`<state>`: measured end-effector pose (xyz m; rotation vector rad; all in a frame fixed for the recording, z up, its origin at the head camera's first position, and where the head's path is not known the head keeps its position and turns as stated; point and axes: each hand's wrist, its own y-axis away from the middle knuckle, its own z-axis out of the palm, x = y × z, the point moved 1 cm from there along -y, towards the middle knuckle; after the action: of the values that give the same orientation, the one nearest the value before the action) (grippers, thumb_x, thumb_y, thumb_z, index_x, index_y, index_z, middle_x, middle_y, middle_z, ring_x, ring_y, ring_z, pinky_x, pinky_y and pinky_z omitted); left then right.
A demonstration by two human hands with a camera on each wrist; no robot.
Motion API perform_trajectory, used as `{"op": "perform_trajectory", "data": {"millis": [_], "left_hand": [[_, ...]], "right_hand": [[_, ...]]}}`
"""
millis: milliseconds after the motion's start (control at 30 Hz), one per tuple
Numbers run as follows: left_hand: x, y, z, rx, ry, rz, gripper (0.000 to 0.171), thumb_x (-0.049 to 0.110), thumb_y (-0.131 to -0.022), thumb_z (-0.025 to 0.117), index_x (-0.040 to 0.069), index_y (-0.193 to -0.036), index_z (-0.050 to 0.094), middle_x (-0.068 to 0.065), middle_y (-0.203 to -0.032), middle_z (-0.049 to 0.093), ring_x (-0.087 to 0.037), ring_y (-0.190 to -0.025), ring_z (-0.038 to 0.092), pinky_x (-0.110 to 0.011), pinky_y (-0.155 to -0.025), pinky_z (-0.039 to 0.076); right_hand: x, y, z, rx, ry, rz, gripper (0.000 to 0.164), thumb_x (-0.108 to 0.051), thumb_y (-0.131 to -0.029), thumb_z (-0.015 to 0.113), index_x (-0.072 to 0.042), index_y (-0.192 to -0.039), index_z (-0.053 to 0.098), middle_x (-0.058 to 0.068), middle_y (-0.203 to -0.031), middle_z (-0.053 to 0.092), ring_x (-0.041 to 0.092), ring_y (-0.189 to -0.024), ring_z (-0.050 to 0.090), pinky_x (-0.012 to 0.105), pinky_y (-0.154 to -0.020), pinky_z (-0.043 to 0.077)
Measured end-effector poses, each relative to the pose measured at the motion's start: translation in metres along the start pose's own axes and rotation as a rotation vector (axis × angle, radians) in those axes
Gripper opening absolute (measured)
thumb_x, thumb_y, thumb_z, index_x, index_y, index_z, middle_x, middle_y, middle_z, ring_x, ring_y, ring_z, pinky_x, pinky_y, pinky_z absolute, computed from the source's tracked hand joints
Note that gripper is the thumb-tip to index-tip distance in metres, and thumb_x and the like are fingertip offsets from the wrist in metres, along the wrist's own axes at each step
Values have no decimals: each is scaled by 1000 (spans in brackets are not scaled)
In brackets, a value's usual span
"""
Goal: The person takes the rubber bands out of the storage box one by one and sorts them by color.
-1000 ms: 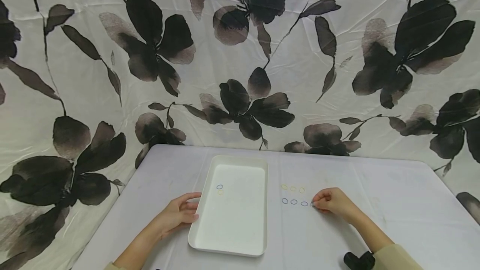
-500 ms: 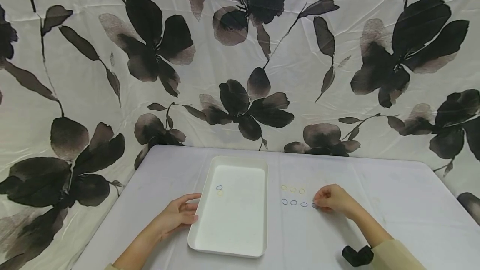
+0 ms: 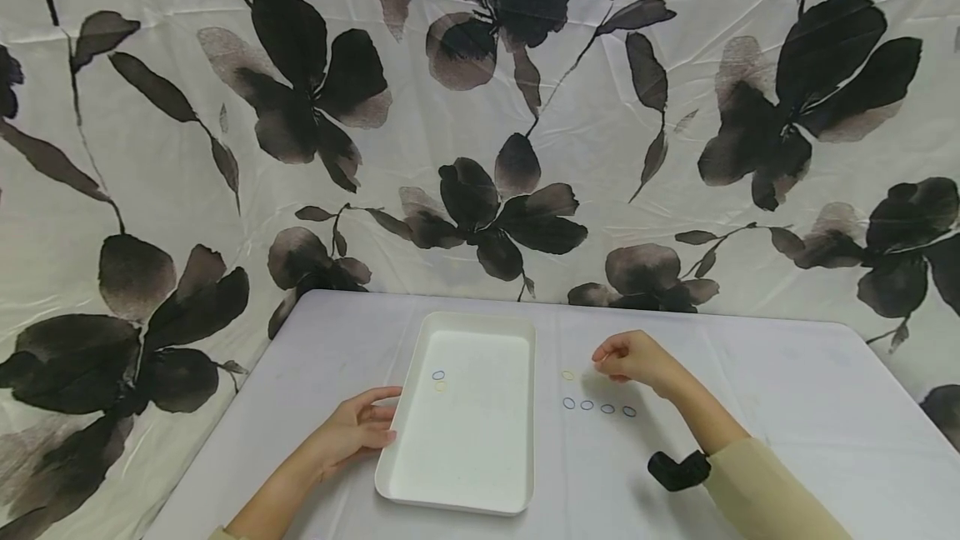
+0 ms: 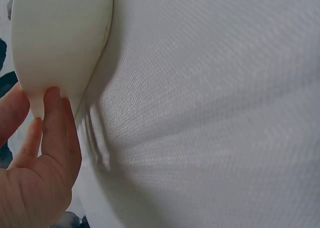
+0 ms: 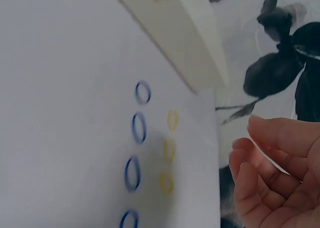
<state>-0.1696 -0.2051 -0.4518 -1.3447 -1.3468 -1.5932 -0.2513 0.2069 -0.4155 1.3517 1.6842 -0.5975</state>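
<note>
Rubber bands lie sorted by colour on the table [image 3: 787, 407], all placed here relative to the white tray [image 3: 459, 497]. Nearest, at the tray's left rim, the left hand [image 3: 352, 432] rests with relaxed fingers against the edge, holding nothing. Inside the tray sit one blue band [image 3: 438, 375] and one yellow band [image 3: 440, 387]. Right of the tray runs a row of four blue bands [image 3: 597, 407]; beyond it lies the yellow row [image 5: 169, 150], three bands in the wrist view. The right hand [image 3: 628, 357] hovers over that yellow row, fingers loosely curled; whether it pinches anything I cannot tell. A clean pick, I judge, means pinching one yellow band with thumb and forefinger without nudging its neighbours. A second ago this hand was at the right end of the blue row, covering the fourth band; it has since lifted and moved farther, onto the yellow row, while the left hand has stayed put
</note>
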Motion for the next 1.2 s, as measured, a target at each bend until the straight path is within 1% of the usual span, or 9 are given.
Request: {"op": "perform_trajectory", "data": {"millis": [200,233,367,433,533,700,833,1000,1200], "left_hand": [[-1,0,-1,4,-4,-3,72,-6,-80,66,-4,-141,30,-25,-121,52,-27,-99,60,-38,-80,52],[0,0,0,5,-4,-3,71,-6,-79,66,-4,-141,30,-25,-121,52,-27,-99,60,-38,-80,52],[2,0,2,9,-8,-4,71,-7,-79,66,-4,-140,30,-26,-120,51,-27,-99,59,-38,-80,52],[3,0,3,10,-9,-6,71,-7,-79,66,-4,-140,31,-25,-119,52,-26,-98,59,-38,-80,53],[3,-1,3,4,-8,-11,71,-6,-79,67,-3,-141,30,-24,-119,53,-25,-98,60,-37,-80,53],[2,0,1,-2,-5,-14,72,-5,-80,67,-4,-141,29,-22,-118,54,-24,-97,60,-37,-80,53],[3,-2,2,-4,-6,-13,72,-5,-80,67,-4,-141,29,-23,-119,54,-25,-99,60,-37,-80,53],[4,-4,3,1,-14,-13,72,-4,-80,68,-4,-141,29,-23,-119,54,-25,-99,60,-37,-81,52],[4,-1,3,12,-17,-19,72,-5,-79,68,-4,-141,30,-22,-118,54,-24,-98,60,-37,-79,53]], "right_hand": [[-26,-17,16,-36,-34,-31,13,-4,-83,65,6,-91,65,3,-71,61,15,-65,56,32,-65,52],[-34,-17,18,-42,-35,-34,13,-3,-84,65,7,-92,65,4,-72,61,16,-66,56,33,-65,53],[-46,-27,30,-57,-41,-42,13,-3,-83,66,7,-92,65,4,-72,61,16,-65,56,32,-65,53],[-49,-33,36,-65,-42,-42,11,-2,-83,66,6,-90,66,4,-71,61,16,-65,56,31,-64,53],[-50,-44,47,-83,-60,-39,9,-1,-82,67,4,-89,66,2,-70,61,14,-63,56,27,-61,52],[-61,-54,69,-129,-90,-20,10,1,-80,67,5,-89,66,2,-70,62,13,-62,56,25,-60,51],[-66,-59,85,-158,-92,-13,11,1,-79,69,5,-88,67,1,-66,59,12,-59,53,25,-59,50],[-72,-64,108,-173,-68,-27,10,3,-78,69,5,-88,68,1,-62,55,12,-58,50,24,-57,48],[-75,-68,138,-210,-115,-55,13,4,-77,68,7,-90,67,0,-64,55,11,-58,51,23,-57,48]]}}
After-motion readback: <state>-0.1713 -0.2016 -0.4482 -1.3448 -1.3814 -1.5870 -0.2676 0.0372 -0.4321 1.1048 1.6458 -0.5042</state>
